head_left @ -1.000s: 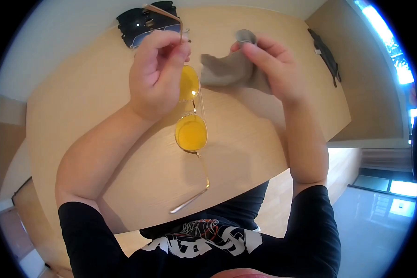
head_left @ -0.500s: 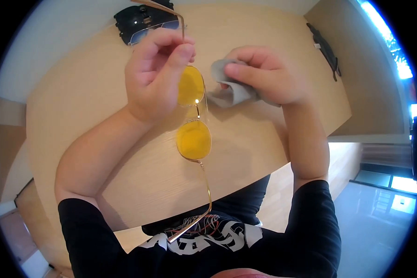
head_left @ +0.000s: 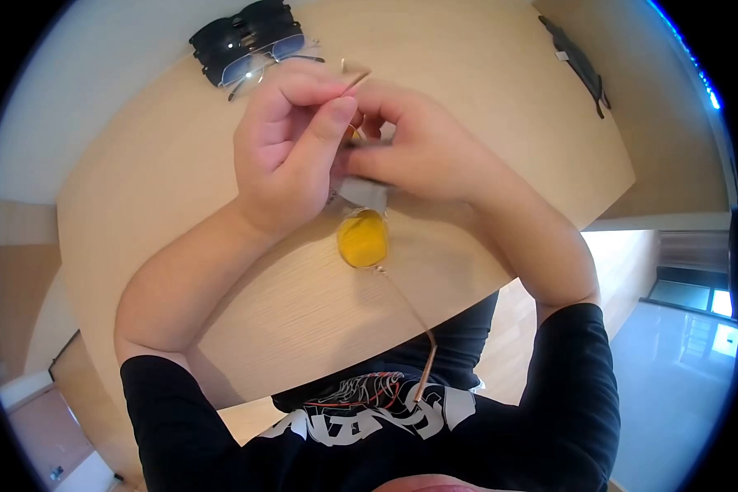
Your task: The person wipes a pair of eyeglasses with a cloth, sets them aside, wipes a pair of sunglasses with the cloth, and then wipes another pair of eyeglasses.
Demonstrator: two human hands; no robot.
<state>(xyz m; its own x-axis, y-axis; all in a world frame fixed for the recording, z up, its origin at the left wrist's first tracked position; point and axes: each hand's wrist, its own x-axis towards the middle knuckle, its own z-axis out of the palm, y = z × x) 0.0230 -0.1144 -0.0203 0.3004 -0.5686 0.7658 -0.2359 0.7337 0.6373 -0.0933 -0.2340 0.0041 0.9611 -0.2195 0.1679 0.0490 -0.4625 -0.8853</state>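
Pinched in my left hand (head_left: 295,139) is one temple of the gold-framed glasses (head_left: 363,239) with yellow lenses, held above the table. The lower lens shows, and the other temple hangs toward my shirt. My right hand (head_left: 410,139) is closed at the upper lens, touching my left fingers, with the grey cloth (head_left: 362,193) in its grip. Part of the cloth shows under the fingers. Most of the upper lens is hidden behind both hands.
Beyond my left hand, clear glasses (head_left: 262,61) lie beside black sunglasses (head_left: 242,33) on the wooden table (head_left: 279,328). A dark narrow object with a small tag (head_left: 574,61) lies at the far right by the wooden side panel.
My right hand has moved left with the cloth onto the upper lens. The yellow glasses have tilted, their lower temple swinging right. The view has shifted slightly.
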